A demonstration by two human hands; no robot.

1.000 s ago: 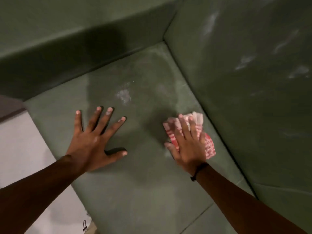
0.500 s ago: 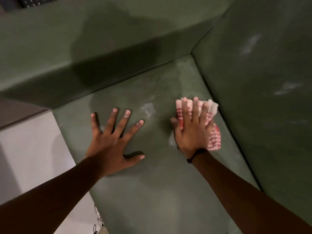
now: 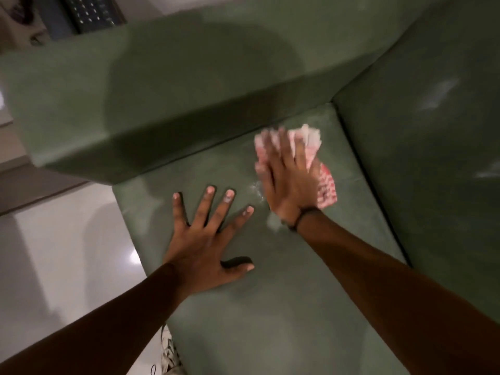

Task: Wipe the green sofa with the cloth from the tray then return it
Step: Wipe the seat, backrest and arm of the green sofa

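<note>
On green sofa (image 3: 270, 320), right hand (image 3: 289, 182) pressing cloth (image 3: 326, 185)

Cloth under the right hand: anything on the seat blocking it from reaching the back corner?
Nothing visible does. The right hand presses the cloth flat on the seat cushion; bare green fabric runs from it to the corner. The left hand rests beside it.
</note>
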